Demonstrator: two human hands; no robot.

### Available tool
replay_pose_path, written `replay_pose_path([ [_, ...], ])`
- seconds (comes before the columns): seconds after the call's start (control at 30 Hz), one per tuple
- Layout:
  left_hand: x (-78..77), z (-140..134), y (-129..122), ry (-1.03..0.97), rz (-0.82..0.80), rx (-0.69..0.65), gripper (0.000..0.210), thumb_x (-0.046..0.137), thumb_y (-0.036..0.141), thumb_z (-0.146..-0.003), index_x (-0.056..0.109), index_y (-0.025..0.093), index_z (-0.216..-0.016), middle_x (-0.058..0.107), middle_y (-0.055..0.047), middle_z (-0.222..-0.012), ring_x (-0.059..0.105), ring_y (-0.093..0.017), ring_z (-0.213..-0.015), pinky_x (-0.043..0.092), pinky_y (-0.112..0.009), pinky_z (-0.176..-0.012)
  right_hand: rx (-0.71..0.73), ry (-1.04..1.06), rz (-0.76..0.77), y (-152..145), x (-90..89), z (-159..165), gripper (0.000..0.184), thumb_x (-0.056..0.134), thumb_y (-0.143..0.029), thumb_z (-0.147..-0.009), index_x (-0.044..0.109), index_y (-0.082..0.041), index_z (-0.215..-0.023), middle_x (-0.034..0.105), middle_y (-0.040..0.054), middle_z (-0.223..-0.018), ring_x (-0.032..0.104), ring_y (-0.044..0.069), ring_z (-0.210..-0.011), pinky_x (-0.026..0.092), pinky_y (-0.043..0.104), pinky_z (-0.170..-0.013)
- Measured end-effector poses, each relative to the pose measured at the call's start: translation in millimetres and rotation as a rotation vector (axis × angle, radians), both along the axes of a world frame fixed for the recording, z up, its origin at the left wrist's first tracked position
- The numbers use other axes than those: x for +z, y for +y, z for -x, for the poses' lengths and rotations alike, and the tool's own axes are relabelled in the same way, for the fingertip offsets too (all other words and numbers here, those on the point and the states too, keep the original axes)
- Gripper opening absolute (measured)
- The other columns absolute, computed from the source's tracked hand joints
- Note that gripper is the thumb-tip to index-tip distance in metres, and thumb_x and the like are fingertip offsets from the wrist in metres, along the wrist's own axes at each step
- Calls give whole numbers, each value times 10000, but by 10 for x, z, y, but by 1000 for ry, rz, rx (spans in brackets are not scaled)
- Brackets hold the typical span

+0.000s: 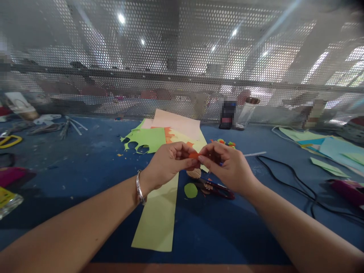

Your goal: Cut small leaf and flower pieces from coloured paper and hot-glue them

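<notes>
Between the fingertips of both hands is a small piece of orange paper (194, 155). My left hand (170, 161), with a silver bangle at the wrist, pinches its left side. From the right, my right hand (226, 163) pinches the other end. Much of the piece is hidden by fingers. Just below lie a cut green paper disc (190, 190) and a pair of scissors (218, 188) with dark red handles. A long pale yellow-green paper strip (159, 220) runs under my left hand toward the table's front edge.
Behind my hands lie a green paper sheet with scalloped cuts (150, 140) and a pale peach sheet (178, 123). Coloured sheets (338, 149) and a black cable (295, 174) are on the right. Yellow-handled scissors (11, 141) lie far left. A perforated metal screen (182, 57) closes the back.
</notes>
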State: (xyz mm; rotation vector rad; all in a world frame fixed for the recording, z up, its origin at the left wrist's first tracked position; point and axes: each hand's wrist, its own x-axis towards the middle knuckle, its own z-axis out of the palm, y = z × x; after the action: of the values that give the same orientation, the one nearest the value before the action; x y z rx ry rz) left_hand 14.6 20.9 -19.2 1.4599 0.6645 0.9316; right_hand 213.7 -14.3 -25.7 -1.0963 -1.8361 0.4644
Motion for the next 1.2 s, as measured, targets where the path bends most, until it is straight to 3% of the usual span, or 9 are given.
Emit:
replay_pose_path([
  [0.2, 28, 25, -14, 36, 14, -66, 215, 820, 273, -813, 686, 154, -931, 762, -37, -803, 744, -153, -740, 581, -300, -764, 37, 11, 57, 6, 30, -10, 122, 663, -314, -938, 663, -193, -921, 649, 2, -758, 560, 123, -616, 440, 261, -569],
  [0.63, 59, 32, -4, 10, 55, -100, 240, 845, 261, -800, 694, 123, -926, 769, -32, -764, 749, -130, -722, 593, -241, -730, 55, 6, 93, 17, 43, -27, 215, 639, -388, -965, 671, -186, -897, 641, -7, -749, 552, 107, -588, 432, 256, -567],
  [0.93, 60, 80, 31, 15, 161, -198, 250, 844, 276, -807, 685, 111, -908, 769, -58, -803, 747, -138, -760, 581, -238, -730, 55, 12, 110, 6, 41, -9, 276, 653, -434, -945, 645, -182, -832, 612, -8, -717, 534, 109, -576, 409, 255, -547],
  [1.2, 65, 77, 11, 23, 180, -178, 250, 784, 353, -866, 706, 117, -889, 774, -65, -839, 752, -139, -759, 578, -237, -723, 58, 6, 102, 16, 33, -14, 329, 636, -481, -952, 636, -179, -821, 585, -10, -704, 519, 107, -578, 385, 255, -536],
])
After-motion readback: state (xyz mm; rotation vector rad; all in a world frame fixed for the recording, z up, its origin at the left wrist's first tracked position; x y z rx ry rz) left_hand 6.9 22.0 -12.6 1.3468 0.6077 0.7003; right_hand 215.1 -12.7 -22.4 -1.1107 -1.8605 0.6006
